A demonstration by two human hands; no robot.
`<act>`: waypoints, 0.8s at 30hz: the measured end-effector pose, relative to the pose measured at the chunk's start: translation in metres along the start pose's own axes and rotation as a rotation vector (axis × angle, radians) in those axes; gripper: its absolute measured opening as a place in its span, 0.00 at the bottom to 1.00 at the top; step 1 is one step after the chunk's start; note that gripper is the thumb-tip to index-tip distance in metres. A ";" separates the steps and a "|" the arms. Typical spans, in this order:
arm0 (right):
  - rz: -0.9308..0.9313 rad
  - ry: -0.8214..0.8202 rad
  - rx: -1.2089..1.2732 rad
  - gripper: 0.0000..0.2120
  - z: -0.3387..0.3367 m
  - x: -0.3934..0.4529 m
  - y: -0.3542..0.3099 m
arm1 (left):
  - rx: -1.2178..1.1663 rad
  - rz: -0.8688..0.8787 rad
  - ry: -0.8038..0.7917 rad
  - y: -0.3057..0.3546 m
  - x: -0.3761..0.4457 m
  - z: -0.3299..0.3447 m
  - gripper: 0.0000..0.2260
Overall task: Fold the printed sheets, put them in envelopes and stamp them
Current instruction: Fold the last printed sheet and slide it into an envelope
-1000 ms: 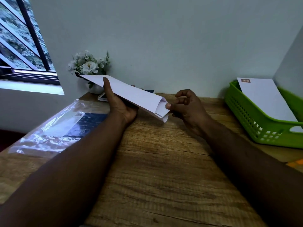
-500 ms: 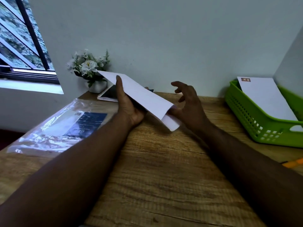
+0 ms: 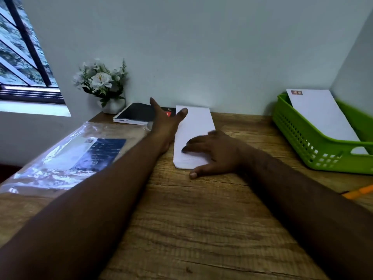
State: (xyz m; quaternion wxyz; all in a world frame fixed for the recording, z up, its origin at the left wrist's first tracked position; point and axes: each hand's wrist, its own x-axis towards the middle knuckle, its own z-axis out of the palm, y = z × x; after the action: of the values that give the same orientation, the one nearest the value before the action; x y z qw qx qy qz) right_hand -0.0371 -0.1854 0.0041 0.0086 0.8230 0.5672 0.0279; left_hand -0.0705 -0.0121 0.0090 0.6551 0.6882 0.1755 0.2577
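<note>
A: Wooden desk (image 3: pixel 201 229), green basket (image 3: pixel 302 142) at right holding a stamped envelope (image 3: pixel 321 114).

B: Centre, a white envelope (image 3: pixel 194 126) lies flat; right hand (image 3: pixel 214 154) presses it, fingers spread. Left hand (image 3: pixel 165 122) open, thumb on its edge.

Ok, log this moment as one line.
envelope flat on table | right hand pressing it | left hand open at its edge

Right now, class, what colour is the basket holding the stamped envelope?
Bright green basket, clearest in the head view.
</note>
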 end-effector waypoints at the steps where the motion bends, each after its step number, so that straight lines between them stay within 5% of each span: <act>1: 0.031 -0.073 0.074 0.39 0.000 0.000 0.002 | 0.124 0.105 0.030 -0.005 0.003 -0.001 0.43; 6: 0.089 -0.064 0.297 0.36 0.000 0.000 0.004 | 0.440 0.340 0.061 0.003 0.000 -0.010 0.08; 11: 0.078 0.180 0.241 0.21 -0.004 -0.002 0.005 | 0.402 0.246 -0.329 0.015 -0.019 -0.008 0.08; 17: -0.028 0.201 -0.236 0.16 -0.010 0.005 0.002 | 0.567 0.088 -0.619 0.023 -0.018 -0.020 0.07; 24: 0.064 0.142 0.107 0.06 -0.010 0.003 -0.002 | 0.724 -0.105 -0.826 0.028 -0.021 -0.024 0.04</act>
State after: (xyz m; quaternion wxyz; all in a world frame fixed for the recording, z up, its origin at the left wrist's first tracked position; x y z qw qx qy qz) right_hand -0.0384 -0.1820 0.0136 -0.0764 0.8359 0.5406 0.0564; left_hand -0.1043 -0.0069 0.0342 0.4030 0.9037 0.0155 -0.1436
